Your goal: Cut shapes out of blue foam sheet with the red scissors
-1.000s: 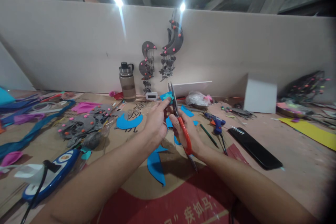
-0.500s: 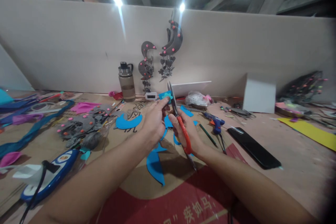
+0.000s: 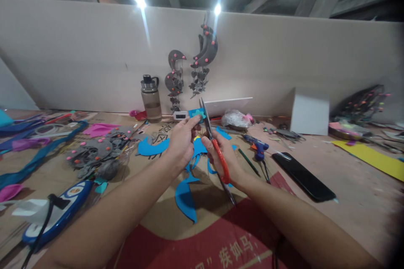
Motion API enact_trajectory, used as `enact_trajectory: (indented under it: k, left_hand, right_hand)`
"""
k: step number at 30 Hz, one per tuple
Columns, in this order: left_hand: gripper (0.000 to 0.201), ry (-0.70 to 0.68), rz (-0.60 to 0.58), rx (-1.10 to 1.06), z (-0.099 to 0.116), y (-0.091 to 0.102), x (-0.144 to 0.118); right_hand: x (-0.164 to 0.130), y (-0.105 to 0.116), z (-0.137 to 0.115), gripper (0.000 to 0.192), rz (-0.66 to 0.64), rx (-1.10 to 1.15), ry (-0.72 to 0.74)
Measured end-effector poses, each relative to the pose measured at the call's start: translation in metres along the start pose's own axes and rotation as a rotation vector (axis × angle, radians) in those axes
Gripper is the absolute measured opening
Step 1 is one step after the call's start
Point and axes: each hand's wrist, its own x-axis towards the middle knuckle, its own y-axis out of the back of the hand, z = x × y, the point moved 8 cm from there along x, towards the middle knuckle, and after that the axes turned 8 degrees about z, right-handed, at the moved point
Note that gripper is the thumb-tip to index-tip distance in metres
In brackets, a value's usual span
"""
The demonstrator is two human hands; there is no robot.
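My left hand point(image 3: 184, 136) pinches a small piece of blue felt point(image 3: 192, 112) with a lighter teal flower-like shape point(image 3: 199, 114) lying on it. In my right hand point(image 3: 222, 153) are scissors with red handles point(image 3: 221, 157), their blades pointing up and away from me, close beside the felt. The blades look slightly apart at the tips. Below the hands, cut blue pieces lie on the cardboard, among them a crescent point(image 3: 153, 147) on the left and a curved pointed piece point(image 3: 185, 201) nearer me. My fingers partly hide other blue scraps.
Right of my hands lie a dark green pencil point(image 3: 249, 162), a blue glue gun point(image 3: 259, 149) and a black phone point(image 3: 303, 175). Grey felt pieces with pink balls point(image 3: 94, 151) lie left. A bottle point(image 3: 151, 101) stands by the wall, near hanging grey moon ornaments point(image 3: 206, 48).
The view has shifted slightly. My left hand has moved a little left with the blue felt, opening a small gap from my right hand. The scissors stay in my right hand.
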Motion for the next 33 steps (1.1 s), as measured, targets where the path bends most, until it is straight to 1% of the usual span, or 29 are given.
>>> enact_trajectory:
  k: [3,7,11,20,22,26,33]
  left_hand:
    - [0.023,-0.033,-0.002,0.02,0.004,0.001,0.003]
    - [0.025,-0.038,-0.007,0.035,0.004,0.001,0.005]
    - [0.02,-0.041,-0.016,0.043,0.004,0.002,0.007]
    - [0.019,-0.081,-0.067,0.115,0.017,-0.001,0.014]
    - [0.02,-0.099,-0.087,0.15,0.022,-0.002,0.016]
    - [0.02,-0.116,-0.162,0.234,0.029,-0.004,0.021]
    - [0.019,-0.083,-0.232,0.296,0.035,-0.003,0.027]
  right_hand:
    - [0.0,-0.001,0.002,0.037,-0.009,0.016,-0.02]
    - [0.0,0.0,0.004,0.037,-0.013,0.005,-0.023]
    - [0.0,0.0,0.002,0.035,-0.011,-0.017,-0.024]
    - [0.002,0.001,0.003,0.037,-0.021,-0.044,-0.025]
    - [0.003,0.002,0.005,0.038,-0.03,-0.054,-0.024]
    - [0.005,0.001,0.007,0.038,-0.052,-0.061,-0.014]
    - [0.004,0.0,0.011,0.036,-0.083,-0.044,-0.024]
